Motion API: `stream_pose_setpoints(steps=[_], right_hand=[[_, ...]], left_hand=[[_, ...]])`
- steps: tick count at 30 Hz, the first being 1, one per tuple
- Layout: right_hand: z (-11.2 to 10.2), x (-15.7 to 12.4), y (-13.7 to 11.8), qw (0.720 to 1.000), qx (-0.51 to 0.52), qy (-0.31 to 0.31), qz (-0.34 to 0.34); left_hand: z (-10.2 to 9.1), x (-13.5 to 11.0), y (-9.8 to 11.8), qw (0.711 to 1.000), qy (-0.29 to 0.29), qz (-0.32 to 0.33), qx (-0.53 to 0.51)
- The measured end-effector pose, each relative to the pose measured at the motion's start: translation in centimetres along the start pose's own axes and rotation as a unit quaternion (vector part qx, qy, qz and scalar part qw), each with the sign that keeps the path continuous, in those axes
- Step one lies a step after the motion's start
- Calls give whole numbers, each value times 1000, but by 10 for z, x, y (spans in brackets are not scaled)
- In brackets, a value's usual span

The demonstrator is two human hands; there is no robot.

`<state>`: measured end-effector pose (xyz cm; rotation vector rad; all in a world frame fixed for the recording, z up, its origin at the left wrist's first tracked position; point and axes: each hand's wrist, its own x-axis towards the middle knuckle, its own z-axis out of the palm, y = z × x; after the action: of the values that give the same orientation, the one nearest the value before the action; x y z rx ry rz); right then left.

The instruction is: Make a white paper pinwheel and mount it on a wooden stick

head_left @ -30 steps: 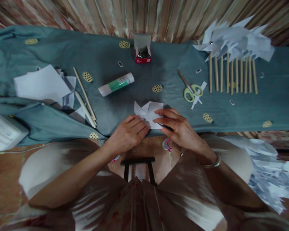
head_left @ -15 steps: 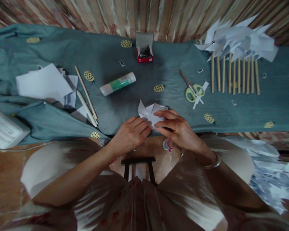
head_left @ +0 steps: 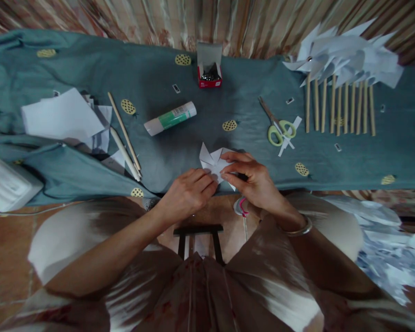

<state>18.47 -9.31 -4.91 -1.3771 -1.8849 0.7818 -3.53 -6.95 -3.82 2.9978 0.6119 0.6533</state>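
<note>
A small white paper pinwheel (head_left: 212,162) with folded points lies at the table's near edge between my hands. My left hand (head_left: 190,189) is closed at its lower left side, fingers curled and pressing on the paper. From the right, my right hand (head_left: 251,177) pinches the paper, thumb and fingers near its middle; the fingers cover its right part. Beyond the pinwheel lies a green and white glue stick (head_left: 171,118). To the right, scissors with light green handles (head_left: 279,130) rest over narrow paper strips (head_left: 295,124).
An open red box (head_left: 210,76) of small dark metallic pieces stands at the back. Finished pinwheels (head_left: 352,57) on wooden sticks (head_left: 333,106) lie at the back right. On the left are paper sheets (head_left: 60,115), loose sticks (head_left: 122,131) and a white box-like object (head_left: 8,177).
My right hand's fingers have drawn together and shifted slightly on the paper, and a lower paper point now shows beneath them. My left hand stays in place. The view has shifted slightly.
</note>
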Motion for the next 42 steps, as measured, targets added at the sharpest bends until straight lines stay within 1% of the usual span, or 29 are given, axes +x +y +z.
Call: stream_pose_setpoints(steps=[8,15,22,37,42], right_hand=[[5,0,-6,999,-39,19,-4],[7,1,-8,998,-59,33,-11],[9,0,-9,997,-67,39,7],[8,0,-10,997,-65,39,13],[7,-1,-10,997,-62,43,15]], left_hand=[[4,-3,1,999,34,-19,-7],[4,-4,0,999,-7,-9,-32],[3,-4,-1,999,-7,-7,-37],[4,-6,-1,999,-15,-12,-50],[6,-6,-1,998,-3,-10,-67]])
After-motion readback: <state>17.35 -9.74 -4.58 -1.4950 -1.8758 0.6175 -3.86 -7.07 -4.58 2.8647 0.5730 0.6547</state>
